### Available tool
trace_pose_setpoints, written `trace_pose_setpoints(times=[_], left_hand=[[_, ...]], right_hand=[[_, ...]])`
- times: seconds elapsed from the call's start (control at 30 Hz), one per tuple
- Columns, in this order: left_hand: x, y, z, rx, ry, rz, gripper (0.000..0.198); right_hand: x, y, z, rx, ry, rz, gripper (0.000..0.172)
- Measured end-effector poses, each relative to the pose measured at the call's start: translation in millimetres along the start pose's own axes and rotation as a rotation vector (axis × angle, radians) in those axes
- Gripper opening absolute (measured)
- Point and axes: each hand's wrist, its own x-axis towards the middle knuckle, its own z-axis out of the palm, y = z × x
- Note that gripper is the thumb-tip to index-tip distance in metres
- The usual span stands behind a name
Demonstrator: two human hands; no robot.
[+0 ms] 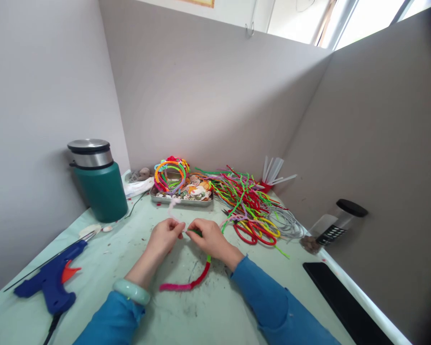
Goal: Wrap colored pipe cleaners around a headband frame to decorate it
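Both hands are pinched close together over the middle of the table. My left hand (165,235) is closed on a pale pink pipe cleaner (173,205), whose free end sticks up beyond the fingers. My right hand (210,237) is closed on a green pipe cleaner, mostly hidden by the fingers. Below the right hand curves a red and pink pipe cleaner strand (200,279) with a lime green part at its top. It seems to run up under that hand; the join between the fingertips is too small to make out.
Behind the hands, a metal tray (181,201) holds shells and colourful pipe cleaner rings (171,175). At right lie piled pipe cleaners (240,191), red-handled scissors (246,233) and a clear jar (330,230). A blue glue gun (53,278) and green bottle (100,191) are left.
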Motion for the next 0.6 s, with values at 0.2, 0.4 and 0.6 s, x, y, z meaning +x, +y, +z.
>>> trace_pose_setpoints(times=[0.2,0.4,0.6], left_hand=[[-3.4,5.3,-4.1,0.306,0.150,0.331,0.020],[-3.7,2.6,-2.0,0.428,0.115,0.643,0.022],[-1.5,-0.6,-1.5,0.454,0.112,0.653,0.022]], right_hand=[[1.7,10.1,2.9,0.043,0.047,0.088,0.007],[2.4,12.4,1.6,0.083,0.065,0.106,0.009],[1.9,10.3,1.0,0.078,0.078,0.069,0.008]])
